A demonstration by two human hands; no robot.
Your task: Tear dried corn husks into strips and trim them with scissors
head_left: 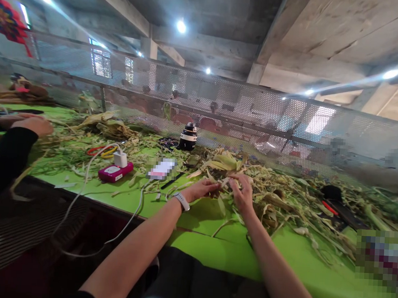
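Note:
My left hand, with a pale band at the wrist, pinches a strip of dried corn husk over the green table. Facing it, my right hand has its fingers closed on the same pale husk from the other side. A husk end hangs down between the hands. Just beyond them lies a bunch of broad yellowish husks. More dry, twisted husks spread beside my right hand. The exact grip of the fingertips is too small to make out.
A phone on a white cable, a magenta power box with a white plug, and a black bottle stand left of my hands. A co-worker's hands are at far left. A perforated metal screen runs behind the table.

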